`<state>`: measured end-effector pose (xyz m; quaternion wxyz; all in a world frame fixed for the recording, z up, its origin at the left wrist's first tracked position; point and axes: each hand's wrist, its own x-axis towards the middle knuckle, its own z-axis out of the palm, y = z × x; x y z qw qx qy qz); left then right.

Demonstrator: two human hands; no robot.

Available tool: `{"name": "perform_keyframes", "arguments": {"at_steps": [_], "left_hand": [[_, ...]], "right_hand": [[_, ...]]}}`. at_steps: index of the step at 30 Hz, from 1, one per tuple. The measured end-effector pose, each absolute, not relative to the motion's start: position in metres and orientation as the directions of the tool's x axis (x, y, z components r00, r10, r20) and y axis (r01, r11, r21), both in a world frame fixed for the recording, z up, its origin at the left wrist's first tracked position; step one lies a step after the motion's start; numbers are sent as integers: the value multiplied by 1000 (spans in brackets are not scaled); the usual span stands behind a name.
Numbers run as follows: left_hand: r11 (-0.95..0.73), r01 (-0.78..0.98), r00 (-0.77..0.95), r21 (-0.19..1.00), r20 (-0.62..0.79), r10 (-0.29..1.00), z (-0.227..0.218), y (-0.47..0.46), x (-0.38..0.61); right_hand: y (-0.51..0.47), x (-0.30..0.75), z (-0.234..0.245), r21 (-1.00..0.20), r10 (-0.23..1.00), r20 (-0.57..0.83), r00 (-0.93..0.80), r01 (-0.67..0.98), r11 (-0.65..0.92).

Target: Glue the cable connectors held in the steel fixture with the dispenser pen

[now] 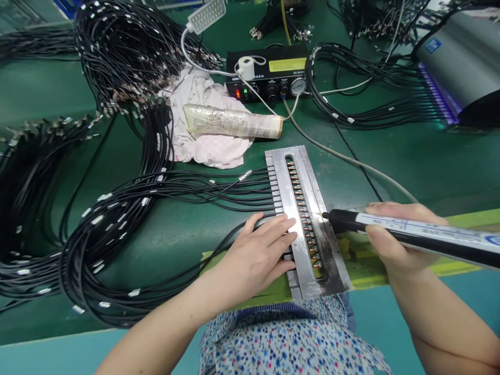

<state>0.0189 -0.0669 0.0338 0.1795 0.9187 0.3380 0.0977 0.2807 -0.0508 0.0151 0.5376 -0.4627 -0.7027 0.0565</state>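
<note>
A metal fixture plate (281,177) lies on the green bench with a row of small connector ends (302,208) in its slot. Several black cables (203,190) run into its left side. My left hand (260,255) lies flat with fingers spread on the fixture's left edge, pressing on the cables. My right hand (394,234) is closed round a black-and-white dispensing syringe pen (414,234). The pen's needle tip (322,214) touches the connector row near its middle.
Big coils of black cable (97,229) fill the left and back of the bench. A black dispenser controller (269,78) stands behind, with a white rag (203,135), a foil-wrapped tube (230,122), a small lamp (207,15), and a grey machine (461,62) at right.
</note>
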Motion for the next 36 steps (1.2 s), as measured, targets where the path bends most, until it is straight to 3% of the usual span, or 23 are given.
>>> {"name": "perform_keyframes", "arguments": {"at_steps": [3,8,12,18,36], "left_hand": [[-707,586,751,396,61,657,33,-67,19],[-699,596,745,396,52,665,33,-67,20],[-703,593,747,392,57,663,34,-67,20],[-707,599,749,376,51,661,33,-67,20],[-706,594,749,385,54,660,32,-67,19]], "right_hand": [[-52,283,17,-585,682,731,1,516,625],[-59,276,27,-554,707,691,-147,520,650],[-63,273,23,-557,736,668,-106,585,589],[-61,271,24,-453,719,681,-138,692,562],[-62,270,26,-471,752,638,-166,688,552]]}}
